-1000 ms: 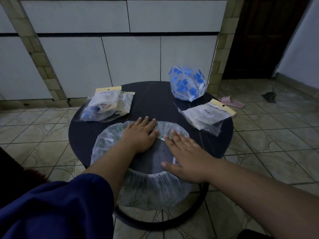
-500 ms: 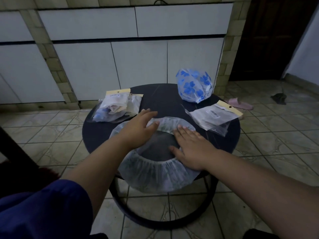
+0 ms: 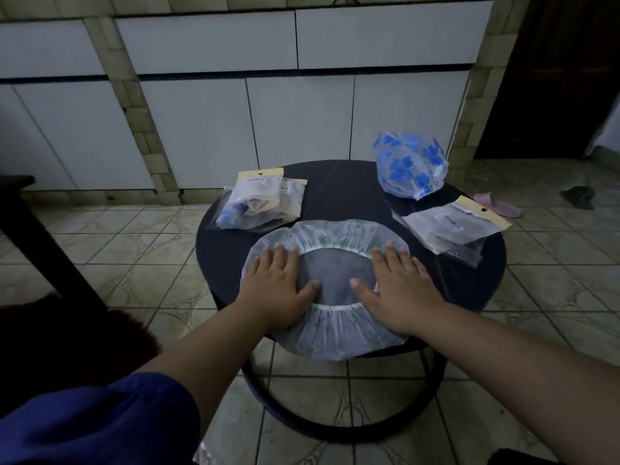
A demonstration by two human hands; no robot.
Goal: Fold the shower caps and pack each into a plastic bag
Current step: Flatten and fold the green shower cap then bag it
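Shower cap (image 3: 330,234), thin crinkly clear plastic with a faint green print and a white gathered elastic rim, lies spread round on my dark round table (image 3: 339,182), unfolded. My left hand (image 3: 275,290) and right hand (image 3: 399,290) press flat on its sides, fingers straight, gripping nothing. Packed bags (image 3: 260,204) sit far left, empty plastic bags (image 3: 453,226) right, and a blue-flowered cap (image 3: 411,164) waits behind.
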